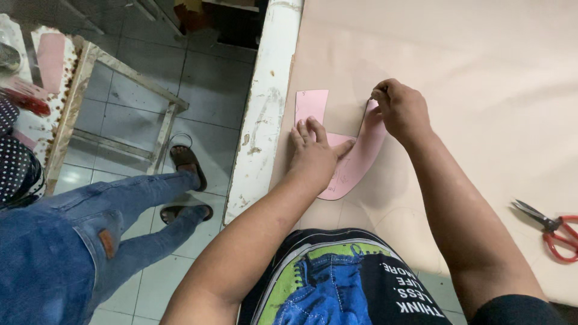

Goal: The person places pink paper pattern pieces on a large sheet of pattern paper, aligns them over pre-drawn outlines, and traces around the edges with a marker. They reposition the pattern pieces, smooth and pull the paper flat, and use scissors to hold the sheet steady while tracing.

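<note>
A: Where is the pink pattern piece (355, 157) now?

B: It lies flat on the beige sheet (469, 78) that covers the table, near the worn white table edge (265, 114). It has a U shape; one arm of it points away from the person, the other arm goes under the right hand.

A: And what does the left hand (313, 153) do?

B: It presses down on the pattern, palm flat. The fingers are spread a little and straight, the thumb is stretched to the right. It grips nothing, it only keeps the pattern from sliding.

A: The right hand (400, 108)?

B: It is at the far tip of the right arm of the pattern. The fingers are curled together in a pinch, as one holds a pen or chalk. The tool itself I cannot see clearly, it is too small and hidden by the fingers.

A: How far is the work, in your judgement?

B: I think the outline is being traced and the hand is at one end of the pattern. I cannot tell how much of the line is drawn. Some faint lines show on the sheet nearer the person. Cutting seems not begun here: the red-handled scissors (551, 229) lie well apart at the right, untouched.

A: Anyone else?

B: Another person in jeans (90, 241) stands at the left, on the tile floor.
</note>
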A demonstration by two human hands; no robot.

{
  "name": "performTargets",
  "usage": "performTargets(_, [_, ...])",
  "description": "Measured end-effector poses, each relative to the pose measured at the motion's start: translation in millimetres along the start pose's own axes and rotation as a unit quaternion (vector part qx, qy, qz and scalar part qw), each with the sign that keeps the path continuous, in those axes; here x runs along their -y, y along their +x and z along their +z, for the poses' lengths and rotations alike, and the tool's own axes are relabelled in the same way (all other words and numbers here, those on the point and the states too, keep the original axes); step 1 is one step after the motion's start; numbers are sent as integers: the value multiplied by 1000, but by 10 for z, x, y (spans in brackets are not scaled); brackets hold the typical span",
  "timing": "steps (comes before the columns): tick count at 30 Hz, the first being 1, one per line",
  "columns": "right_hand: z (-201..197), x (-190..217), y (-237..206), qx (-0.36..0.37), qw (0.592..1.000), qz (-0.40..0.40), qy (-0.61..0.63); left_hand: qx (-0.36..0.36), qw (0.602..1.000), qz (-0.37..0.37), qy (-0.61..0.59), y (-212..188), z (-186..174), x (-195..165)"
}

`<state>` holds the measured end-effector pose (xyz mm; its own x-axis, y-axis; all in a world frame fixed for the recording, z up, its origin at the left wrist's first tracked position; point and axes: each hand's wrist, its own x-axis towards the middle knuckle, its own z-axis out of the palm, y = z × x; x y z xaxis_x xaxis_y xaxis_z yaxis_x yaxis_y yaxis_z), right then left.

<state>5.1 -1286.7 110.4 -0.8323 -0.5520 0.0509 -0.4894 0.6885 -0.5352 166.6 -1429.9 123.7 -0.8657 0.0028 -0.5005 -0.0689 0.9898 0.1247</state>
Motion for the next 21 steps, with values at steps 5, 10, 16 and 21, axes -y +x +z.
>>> performTargets(5, [-13,5,-34,5,998,54,38,17,1000,-4,2,-18,-51,-7])
performTargets(10, [-159,-58,-147,29,997,62,31,18,1000,-11,-10,-24,-74,-27])
performTargets(16, [-223,-272,-368,2,999,34,-10,8,999,-19,-28,29,5,-30])
performTargets(21, [-120,-347,-436,-18,997,64,33,5,999,-29,-26,47,44,-10])
